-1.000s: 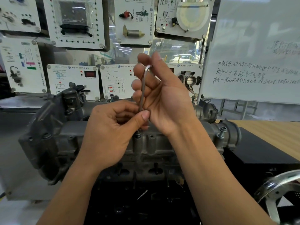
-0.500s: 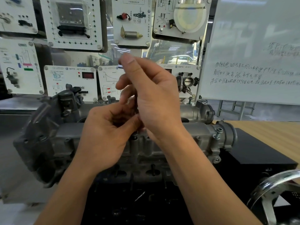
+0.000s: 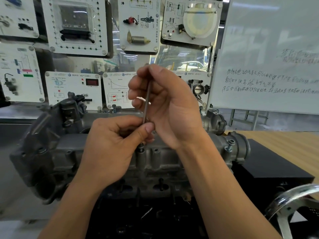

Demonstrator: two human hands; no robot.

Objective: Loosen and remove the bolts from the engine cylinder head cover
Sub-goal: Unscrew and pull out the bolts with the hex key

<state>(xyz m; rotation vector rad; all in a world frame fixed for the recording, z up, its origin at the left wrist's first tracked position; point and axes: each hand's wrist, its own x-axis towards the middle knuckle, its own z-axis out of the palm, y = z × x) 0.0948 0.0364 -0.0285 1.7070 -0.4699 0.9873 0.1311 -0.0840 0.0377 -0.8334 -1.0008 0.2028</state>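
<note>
We look through one head-worn wide-angle camera, facing forward and down, close above the engine [image 3: 164,161], with the whiteboard [image 3: 267,49] at two o'clock.

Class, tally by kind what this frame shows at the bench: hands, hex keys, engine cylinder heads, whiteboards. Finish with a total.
Hands: 2 (left hand, right hand)
Hex key: 1
Engine cylinder head: 1
Whiteboard: 1
Total: 5

Bright, even indoor light. Pale glare washes the whiteboard [image 3: 259,31]; hard highlights sit on the chrome wheel [image 3: 291,195]. Wide-angle bowing at edges. Left wall panels [image 3: 19,73] are soft and smeared.
</note>
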